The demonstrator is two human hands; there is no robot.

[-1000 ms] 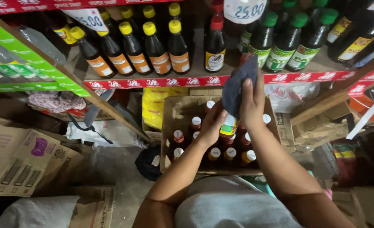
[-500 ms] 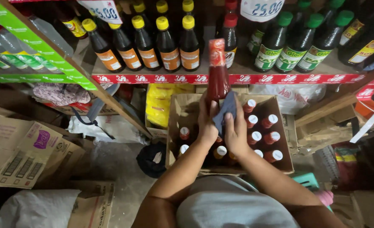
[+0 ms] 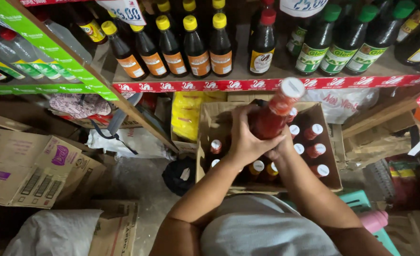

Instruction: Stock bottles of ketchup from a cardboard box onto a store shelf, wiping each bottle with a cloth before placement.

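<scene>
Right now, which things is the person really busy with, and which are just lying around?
In use:
- red sauce bottle, gripped by the left hand and the right hand
- open cardboard box of capped bottles beneath

Just lying about:
- dark bottles with yellow caps on the shelf
- green-capped bottles
- flattened cartons on the floor
- white sack
- pink item

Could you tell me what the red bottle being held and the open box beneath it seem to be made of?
The red bottle looks like clear glossy plastic or glass, since red sauce shows through; its white cap seems matte plastic. The box looks like plain brown cardboard, with dull, bent flaps.
</scene>
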